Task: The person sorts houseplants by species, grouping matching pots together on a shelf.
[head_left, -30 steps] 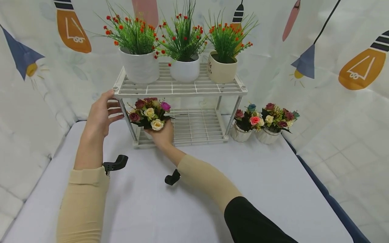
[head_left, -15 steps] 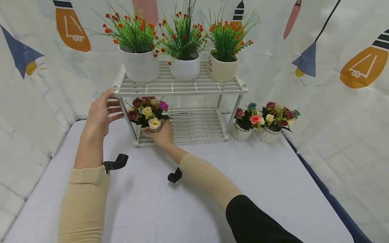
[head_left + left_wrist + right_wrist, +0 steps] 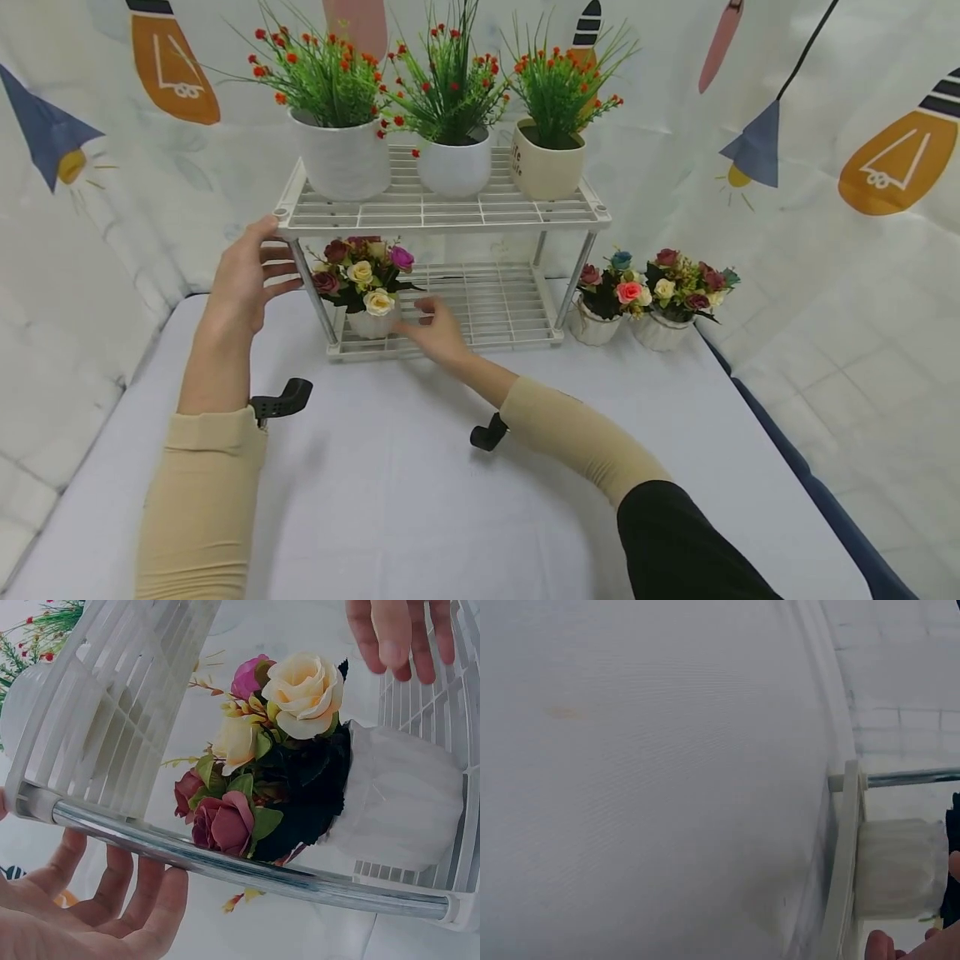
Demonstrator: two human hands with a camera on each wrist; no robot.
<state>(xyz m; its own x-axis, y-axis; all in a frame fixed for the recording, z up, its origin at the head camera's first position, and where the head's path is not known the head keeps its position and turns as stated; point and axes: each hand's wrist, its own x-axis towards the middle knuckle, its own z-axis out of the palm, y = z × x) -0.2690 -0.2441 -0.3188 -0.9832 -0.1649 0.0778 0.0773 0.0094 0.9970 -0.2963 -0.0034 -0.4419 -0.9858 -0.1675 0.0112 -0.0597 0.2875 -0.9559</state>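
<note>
In the head view a flower pot with cream, dark red and magenta roses (image 3: 372,325) stands on the lower tier of a white two-tier rack (image 3: 442,221), at its left end. My right hand (image 3: 438,329) is just right of this pot, its fingers loosely bent and holding nothing. The left wrist view shows that hand apart from the white pot (image 3: 401,799). My left hand (image 3: 242,275) touches the rack's upper left corner, with relaxed, spread fingers. Its fingertips lie against the metal post (image 3: 247,862) in the left wrist view.
Grassy plants with red flowers stand on the top tier in a grey-white pot (image 3: 348,158), a white pot (image 3: 456,167) and a cream pot (image 3: 547,171). Right of the rack, two rose pots, one smaller (image 3: 595,323) and one larger (image 3: 663,332), stand on the white-covered table (image 3: 450,500).
My right hand has let go of the rose pot and drawn back to the right. The pot sits slightly further left than before. My left hand has stayed at the rack's corner.
</note>
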